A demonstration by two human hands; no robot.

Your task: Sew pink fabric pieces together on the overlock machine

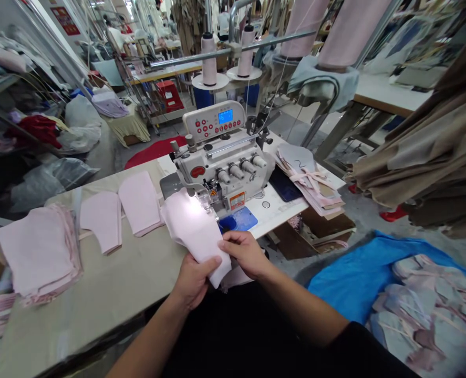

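Observation:
A pale pink fabric piece lies partly on the sewing machine, its upper part lit by the machine's lamp beside the presser area. My left hand grips the lower left edge, thumb on top and fingers beneath. At the right edge, my right hand pinches the same fabric between thumb and fingers. The fabric's lower end hangs past the table edge toward me. Whether it is under the presser foot cannot be made out.
Pink cut pieces and a thicker pink stack lie on the table at left. Right of the machine are a dark phone and a tied bundle. Thread cones stand behind. A blue cloth lies low at right.

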